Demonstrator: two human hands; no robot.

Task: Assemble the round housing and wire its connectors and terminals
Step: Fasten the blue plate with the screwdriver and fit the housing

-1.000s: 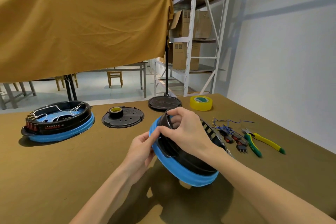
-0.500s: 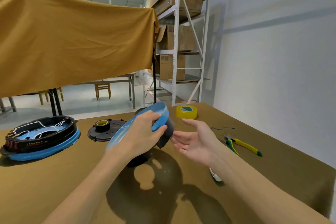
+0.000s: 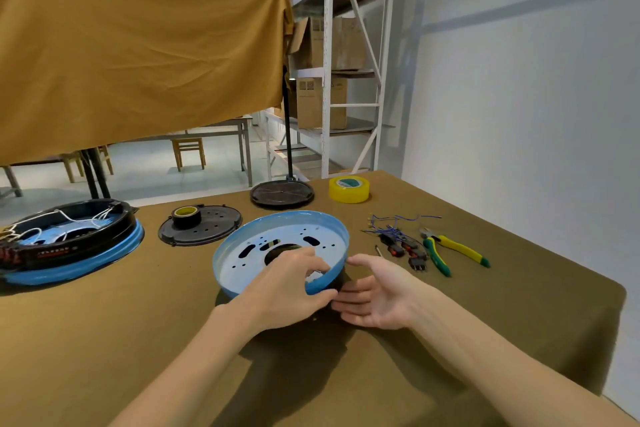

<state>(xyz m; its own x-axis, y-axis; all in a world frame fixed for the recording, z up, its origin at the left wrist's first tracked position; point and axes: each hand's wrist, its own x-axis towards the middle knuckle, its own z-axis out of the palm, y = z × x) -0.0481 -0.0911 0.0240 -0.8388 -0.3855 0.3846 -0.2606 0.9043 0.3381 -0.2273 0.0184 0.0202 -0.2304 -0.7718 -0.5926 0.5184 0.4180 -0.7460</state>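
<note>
At the middle of the brown counter (image 3: 104,340), your left hand (image 3: 287,291) held a clenched grip on the near rim of the round blue metal housing pan (image 3: 280,250), tilted open-side up; your right hand (image 3: 377,298) lay released, palm up, just beside it.

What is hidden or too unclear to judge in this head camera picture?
- Black part under the round blue metal pan: hidden by the pan and the left hand.
- Right hand fingertips: behind the pan's rim.
- Small black connectors: too small to make out.
- Finished black-and-blue housing: cut by left edge.
</note>
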